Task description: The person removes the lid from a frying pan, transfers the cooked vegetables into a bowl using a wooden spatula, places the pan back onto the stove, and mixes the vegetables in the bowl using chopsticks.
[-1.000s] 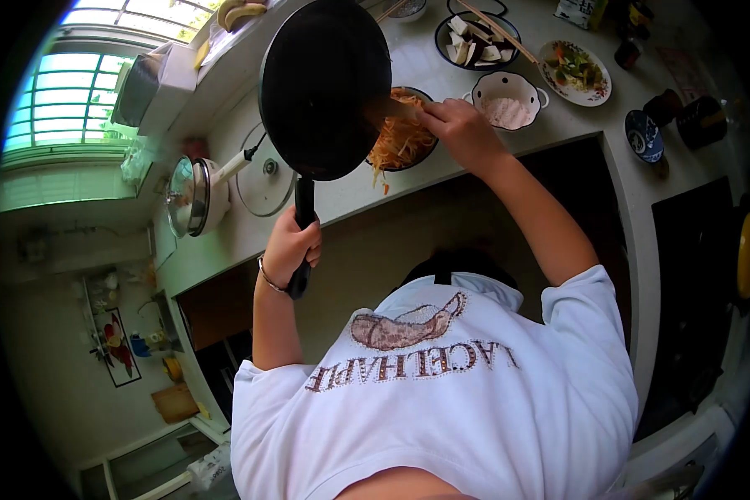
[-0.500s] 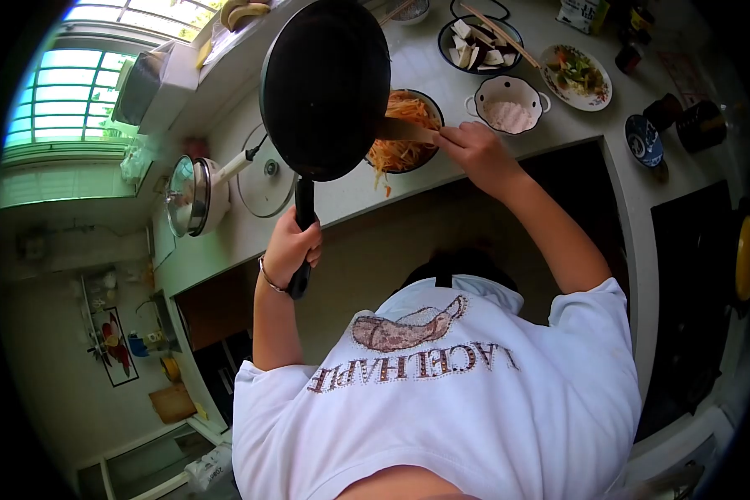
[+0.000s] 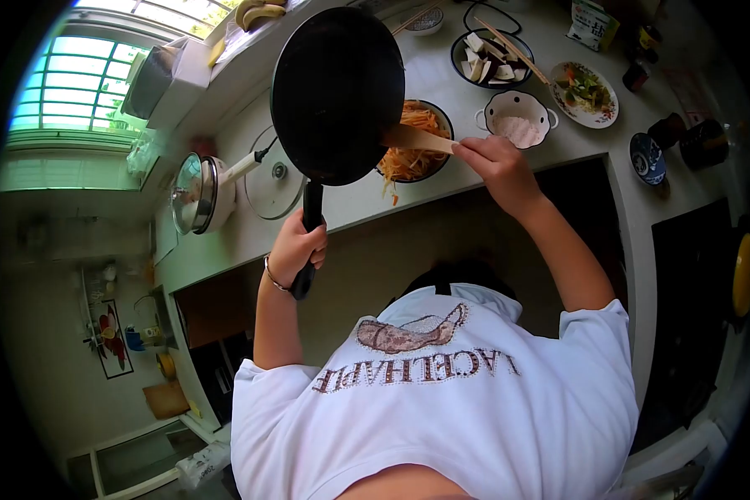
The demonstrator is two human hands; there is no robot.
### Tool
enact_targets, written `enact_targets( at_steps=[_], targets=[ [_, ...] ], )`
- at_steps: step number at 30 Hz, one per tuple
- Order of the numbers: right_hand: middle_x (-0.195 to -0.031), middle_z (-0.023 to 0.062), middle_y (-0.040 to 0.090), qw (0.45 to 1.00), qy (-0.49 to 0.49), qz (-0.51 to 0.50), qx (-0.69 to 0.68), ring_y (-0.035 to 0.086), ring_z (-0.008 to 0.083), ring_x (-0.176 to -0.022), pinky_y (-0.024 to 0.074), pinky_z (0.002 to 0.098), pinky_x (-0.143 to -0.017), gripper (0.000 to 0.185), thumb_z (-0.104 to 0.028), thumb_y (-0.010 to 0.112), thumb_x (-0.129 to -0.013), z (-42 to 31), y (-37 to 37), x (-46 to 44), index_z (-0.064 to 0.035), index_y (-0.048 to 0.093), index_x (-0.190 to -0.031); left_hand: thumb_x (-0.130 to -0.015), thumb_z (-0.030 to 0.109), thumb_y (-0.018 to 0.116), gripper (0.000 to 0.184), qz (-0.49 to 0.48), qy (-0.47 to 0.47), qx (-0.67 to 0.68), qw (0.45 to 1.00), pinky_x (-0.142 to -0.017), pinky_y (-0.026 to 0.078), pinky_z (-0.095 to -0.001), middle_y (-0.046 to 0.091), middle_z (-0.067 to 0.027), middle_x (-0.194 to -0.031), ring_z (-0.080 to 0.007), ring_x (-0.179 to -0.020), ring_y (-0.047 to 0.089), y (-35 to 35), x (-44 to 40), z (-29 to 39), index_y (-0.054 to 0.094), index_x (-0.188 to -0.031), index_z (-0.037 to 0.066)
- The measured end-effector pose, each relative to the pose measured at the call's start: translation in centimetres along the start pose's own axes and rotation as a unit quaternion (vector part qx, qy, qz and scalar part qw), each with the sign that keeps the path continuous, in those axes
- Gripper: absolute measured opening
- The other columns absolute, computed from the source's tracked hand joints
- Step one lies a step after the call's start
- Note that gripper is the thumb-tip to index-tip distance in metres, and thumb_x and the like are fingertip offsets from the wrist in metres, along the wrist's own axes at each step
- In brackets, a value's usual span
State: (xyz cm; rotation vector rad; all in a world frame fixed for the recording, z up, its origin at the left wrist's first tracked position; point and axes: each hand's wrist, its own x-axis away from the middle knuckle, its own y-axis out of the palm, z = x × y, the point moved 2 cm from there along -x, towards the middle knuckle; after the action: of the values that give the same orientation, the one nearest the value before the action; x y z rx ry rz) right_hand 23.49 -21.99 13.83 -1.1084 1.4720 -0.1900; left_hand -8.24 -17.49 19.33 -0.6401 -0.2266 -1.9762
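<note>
Left grip (image 3: 300, 246) curled tight, forearm (image 3: 277, 325) forward; right grip (image 3: 502, 171) pinched, arm (image 3: 571, 246) outstretched.

On the counter (image 3: 550, 37), a dark-rimmed bowl (image 3: 455, 65) of pale cut pieces, chopsticks (image 3: 514, 49) across its edge. Near it, a two-handled white bowl (image 3: 498, 105) with something pinkish inside, then a patterned plate (image 3: 593, 123) of chopped vegetables. Farther out, a packet (image 3: 590, 27) and a dark bottle (image 3: 637, 76). Off to the left, a lidded pot (image 3: 219, 193); beyond, bananas (image 3: 262, 14) and a barred window (image 3: 68, 87).
</note>
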Motion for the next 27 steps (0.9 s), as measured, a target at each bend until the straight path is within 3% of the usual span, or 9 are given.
enact_targets(
  at_steps=[1, 3, 6, 7, 14, 17, 19, 23, 27],
  targets=[
    [-0.091, 0.0089, 0.061, 1.0, -0.004, 0.0, -0.004, 0.058, 0.0228, -0.077, 0.0479, 0.0316, -0.07, 0.026, 0.0, 0.058, -0.068, -0.3, 0.1, -0.4, -0.0019, 0.063, -0.093, -0.075, 0.0, 0.048, 0.013, -0.01, -0.01, 0.017, 1.0, -0.037, 0.032, -0.0231, 0.039, 0.0007, -0.054, -0.0074, -0.041, 0.037, -0.1, -0.1, 0.0, 0.038, -0.08, 0.006],
    [-0.091, 0.01, 0.062, 0.982, 0.086, 0.052, -0.159, 0.06, 0.023, -0.08, 0.0492, 0.0301, -0.07, 0.025, 0.002, 0.06, -0.073, -1.1, 0.7, -1.2, -0.0032, 0.064, -0.096, -0.075, 0.0, 0.049, 0.013, -0.015, -0.016, 0.034, 0.999, -0.037, 0.031, -0.0227, 0.04, 0.0008, -0.055, -0.007, -0.04, 0.037, -0.5, -0.3, -0.2, 0.039, -0.08, 0.006],
    [-0.092, 0.0103, 0.062, 0.959, 0.109, 0.062, -0.255, 0.061, 0.023, -0.084, 0.05, 0.029, -0.073, 0.025, 0.004, 0.061, -0.075, -2.7, 1.5, -2.6, -0.0034, 0.065, -0.098, -0.078, 0.002, 0.05, 0.01, -0.034, -0.012, 0.05, 0.998, -0.036, 0.031, -0.0217, 0.04, 0.0016, -0.055, -0.006, -0.04, 0.036, -1.1, -0.8, -0.7, 0.041, -0.079, 0.006],
    [-0.092, 0.0103, 0.062, 0.958, 0.11, 0.064, -0.257, 0.061, 0.023, -0.084, 0.05, 0.029, -0.073, 0.025, 0.004, 0.061, -0.075, -3.2, 1.9, -3.1, -0.0034, 0.065, -0.098, -0.082, 0.005, 0.05, 0.009, -0.047, -0.003, 0.054, 0.997, -0.035, 0.03, -0.0211, 0.039, 0.0022, -0.054, -0.0055, -0.04, 0.036, -1.2, -1.0, -0.9, 0.042, -0.078, 0.006],
    [-0.092, 0.011, 0.063, 0.956, 0.068, 0.016, -0.286, 0.061, 0.0234, -0.086, 0.0503, 0.0291, -0.075, 0.027, 0.005, 0.062, -0.072, -2.0, 3.7, -2.7, -0.0035, 0.065, -0.097, -0.081, 0.005, 0.051, 0.009, -0.066, 0.005, 0.07, 0.995, -0.035, 0.03, -0.0206, 0.04, 0.0022, -0.054, -0.005, -0.039, 0.036, -1.6, -1.7, -1.6, 0.043, -0.077, 0.006],
    [-0.092, 0.0109, 0.063, 0.976, 0.047, -0.027, -0.212, 0.061, 0.0237, -0.085, 0.0504, 0.029, -0.074, 0.027, 0.006, 0.062, -0.071, 0.0, 3.2, -1.0, -0.0037, 0.065, -0.096, -0.081, 0.005, 0.051, 0.01, -0.058, 0.007, 0.079, 0.995, -0.035, 0.03, -0.0201, 0.04, 0.0022, -0.054, -0.005, -0.039, 0.036, -1.9, -1.9, -1.8, 0.043, -0.076, 0.006],
    [-0.089, 0.0091, 0.064, 0.988, 0.038, -0.017, -0.149, 0.061, 0.0253, -0.082, 0.0501, 0.0322, -0.072, 0.027, 0.005, 0.062, -0.066, 0.7, 2.6, -1.1, -0.0043, 0.065, -0.091, -0.081, 0.005, 0.051, 0.01, -0.054, 0.012, 0.078, 0.995, -0.035, 0.029, -0.0198, 0.04, 0.0022, -0.054, -0.0048, -0.039, 0.036, -2.1, -2.1, -1.9, 0.043, -0.075, 0.006],
    [-0.091, 0.0095, 0.063, 0.977, 0.041, 0.048, -0.204, 0.061, 0.0234, -0.083, 0.0498, 0.0306, -0.073, 0.027, 0.006, 0.062, -0.069, -1.2, 2.2, -3.2, -0.0045, 0.065, -0.095, -0.08, 0.005, 0.051, 0.01, -0.06, -0.001, 0.083, 0.995, -0.035, 0.029, -0.0198, 0.04, 0.0022, -0.054, -0.0048, -0.039, 0.035, -2.1, -2.4, -2.2, 0.043, -0.076, 0.006],
    [-0.092, 0.0087, 0.063, 0.968, 0.034, 0.047, -0.245, 0.06, 0.0234, -0.083, 0.0497, 0.0306, -0.072, 0.028, 0.006, 0.062, -0.069, -2.2, 3.8, -2.7, -0.0046, 0.065, -0.095, -0.08, 0.004, 0.051, 0.009, -0.062, -0.007, 0.084, 0.995, -0.035, 0.029, -0.0199, 0.04, 0.0022, -0.054, -0.0048, -0.039, 0.035, -1.6, -2.3, -1.9, 0.043, -0.076, 0.006]
  ],
)
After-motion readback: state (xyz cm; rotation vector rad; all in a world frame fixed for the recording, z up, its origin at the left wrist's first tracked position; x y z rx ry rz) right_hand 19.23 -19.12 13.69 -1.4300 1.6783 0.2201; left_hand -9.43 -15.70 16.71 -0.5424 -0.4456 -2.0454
